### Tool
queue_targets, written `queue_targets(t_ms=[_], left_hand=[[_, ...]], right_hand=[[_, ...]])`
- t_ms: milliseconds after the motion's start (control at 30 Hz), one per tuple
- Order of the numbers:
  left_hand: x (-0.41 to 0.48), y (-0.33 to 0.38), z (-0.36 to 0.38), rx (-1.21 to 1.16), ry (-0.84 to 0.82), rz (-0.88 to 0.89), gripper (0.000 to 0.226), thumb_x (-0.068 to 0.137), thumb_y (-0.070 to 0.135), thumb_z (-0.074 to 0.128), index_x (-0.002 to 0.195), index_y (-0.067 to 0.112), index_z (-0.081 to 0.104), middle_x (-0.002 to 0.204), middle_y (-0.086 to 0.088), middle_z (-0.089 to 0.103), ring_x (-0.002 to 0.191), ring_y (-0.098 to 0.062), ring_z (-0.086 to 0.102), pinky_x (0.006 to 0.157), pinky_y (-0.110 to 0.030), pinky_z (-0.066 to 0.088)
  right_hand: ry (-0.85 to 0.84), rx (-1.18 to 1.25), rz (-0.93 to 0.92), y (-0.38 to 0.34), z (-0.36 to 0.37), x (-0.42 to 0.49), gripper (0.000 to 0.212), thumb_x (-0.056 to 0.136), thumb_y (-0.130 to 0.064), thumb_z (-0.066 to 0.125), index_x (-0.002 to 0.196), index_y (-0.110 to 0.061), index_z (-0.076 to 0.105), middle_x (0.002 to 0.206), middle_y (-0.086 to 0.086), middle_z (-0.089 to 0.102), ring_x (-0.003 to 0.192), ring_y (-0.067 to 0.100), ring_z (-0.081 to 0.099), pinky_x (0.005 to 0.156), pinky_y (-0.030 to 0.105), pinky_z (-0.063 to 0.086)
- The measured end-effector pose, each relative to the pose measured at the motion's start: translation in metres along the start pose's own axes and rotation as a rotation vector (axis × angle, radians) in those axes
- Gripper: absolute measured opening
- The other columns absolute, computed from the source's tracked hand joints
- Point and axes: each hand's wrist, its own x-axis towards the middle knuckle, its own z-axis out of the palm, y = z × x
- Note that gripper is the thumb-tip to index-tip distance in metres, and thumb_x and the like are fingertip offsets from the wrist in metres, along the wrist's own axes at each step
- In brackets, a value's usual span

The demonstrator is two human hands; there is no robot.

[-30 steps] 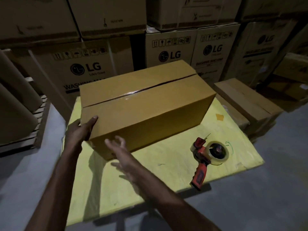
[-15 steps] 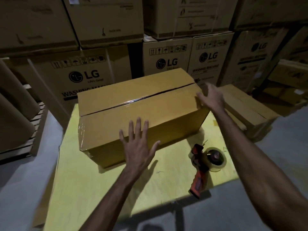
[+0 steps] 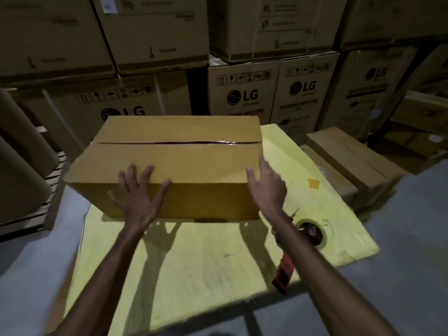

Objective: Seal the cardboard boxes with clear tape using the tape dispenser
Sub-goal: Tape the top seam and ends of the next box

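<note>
A brown cardboard box (image 3: pixel 189 163) stands on a yellow table top (image 3: pixel 194 267), its long side toward me and its top seam running left to right with glossy clear tape along it. My left hand (image 3: pixel 139 197) lies flat with spread fingers against the box's near face and top edge. My right hand (image 3: pixel 266 187) is at the box's near right corner, fingers straight, touching its side. A red-handled tape dispenser (image 3: pixel 287 265) with a clear tape roll (image 3: pixel 311 234) lies on the table at the right, partly hidden by my right forearm.
Large printed cartons (image 3: pixel 242 93) are stacked like a wall behind the table. Smaller flat boxes (image 3: pixel 349 156) sit on the floor at the right. A wooden pallet and brown rolls (image 3: pixel 21 170) stand at the left. Grey floor surrounds the table.
The box has been turned so its long side faces me. My right hand came back from the far right corner to the near right corner; my left hand now presses the near face.
</note>
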Motion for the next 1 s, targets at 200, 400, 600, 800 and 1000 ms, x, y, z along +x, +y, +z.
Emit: queue_targets(t_ms=[200, 400, 600, 800, 1000], left_hand=[[0.019, -0.022, -0.013, -0.420, 0.064, -0.305, 0.093, 0.097, 0.071, 0.046, 0.166, 0.021, 0.008, 0.172, -0.003, -0.020, 0.160, -0.029, -0.001, 0.125, -0.054, 0.017], [-0.017, 0.004, -0.002, -0.785, 0.087, -0.462, 0.095, 0.095, 0.065, 0.057, 0.163, 0.041, -0.005, 0.171, 0.004, 0.024, 0.150, -0.028, 0.037, 0.121, -0.052, 0.034], [-0.115, 0.083, 0.019, -0.925, 0.107, -0.521, 0.098, 0.093, 0.054, 0.069, 0.164, 0.036, 0.004, 0.172, 0.001, 0.019, 0.153, -0.027, 0.030, 0.120, -0.042, 0.030], [-0.143, 0.124, 0.028, -0.939, 0.158, -0.538, 0.089, 0.100, 0.053, 0.057, 0.164, 0.042, -0.004, 0.174, 0.005, 0.008, 0.155, -0.031, 0.026, 0.117, -0.044, 0.034], [-0.127, 0.082, 0.011, -0.930, 0.138, -0.518, 0.079, 0.100, 0.056, 0.058, 0.161, 0.050, 0.009, 0.167, 0.005, 0.031, 0.145, -0.029, 0.042, 0.117, -0.048, 0.038]], right_hand=[[-0.112, 0.077, 0.042, -0.049, 0.029, -0.121, 0.085, 0.098, -0.068, 0.044, 0.164, -0.027, 0.012, 0.165, 0.003, 0.034, 0.124, 0.022, 0.062, 0.102, 0.037, 0.052], [-0.139, 0.003, -0.137, -0.057, 0.019, -0.148, 0.078, 0.090, -0.078, 0.028, 0.150, -0.032, 0.048, 0.113, 0.000, 0.074, 0.096, 0.015, 0.072, 0.083, 0.032, 0.056], [0.273, 0.122, -0.241, -0.039, -0.005, -0.023, 0.026, 0.096, -0.043, 0.064, 0.116, -0.027, 0.070, 0.103, -0.002, 0.073, 0.087, 0.018, 0.068, 0.068, 0.026, 0.048], [-0.422, 0.067, 0.030, -0.011, -0.002, 0.071, 0.077, 0.092, -0.073, 0.054, 0.153, -0.028, 0.043, 0.154, 0.013, 0.046, 0.136, 0.035, 0.047, 0.100, 0.042, 0.044], [-0.132, 0.029, 0.055, -0.003, 0.005, 0.014, 0.067, 0.094, -0.075, 0.045, 0.133, -0.023, 0.061, 0.116, 0.010, 0.069, 0.107, 0.032, 0.063, 0.079, 0.035, 0.039]])
